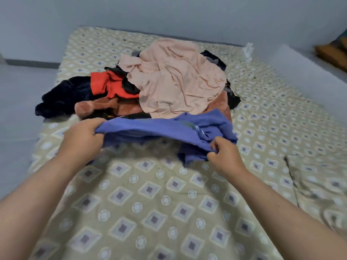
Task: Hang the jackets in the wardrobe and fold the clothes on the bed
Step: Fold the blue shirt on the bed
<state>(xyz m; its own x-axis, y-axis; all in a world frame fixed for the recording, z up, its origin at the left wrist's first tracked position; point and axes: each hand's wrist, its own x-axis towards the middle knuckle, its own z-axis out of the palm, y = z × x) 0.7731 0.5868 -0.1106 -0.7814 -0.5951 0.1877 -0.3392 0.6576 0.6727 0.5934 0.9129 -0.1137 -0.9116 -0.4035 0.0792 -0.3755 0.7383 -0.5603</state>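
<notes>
A blue-purple garment (161, 128) is stretched between my two hands just above the bed (150, 203), in front of the clothes pile. My left hand (82, 137) grips its left edge with curled fingers. My right hand (223, 154) pinches its bunched right end. Behind it lies the pile: a large peach garment (174, 79) on top, a red piece (110, 85) to its left, a rust-brown fleecy item (97, 107) and a dark navy fleecy garment (63, 96) at the far left. Black pieces (232, 98) stick out on the right.
The bed has a beige sheet with diamond and circle print. Grey floor (18, 102) runs along its left side. A pale wall lies behind and to the right. A small white object (247, 51) sits at the bed's far right corner, orange-brown fabric (334, 51) beyond it.
</notes>
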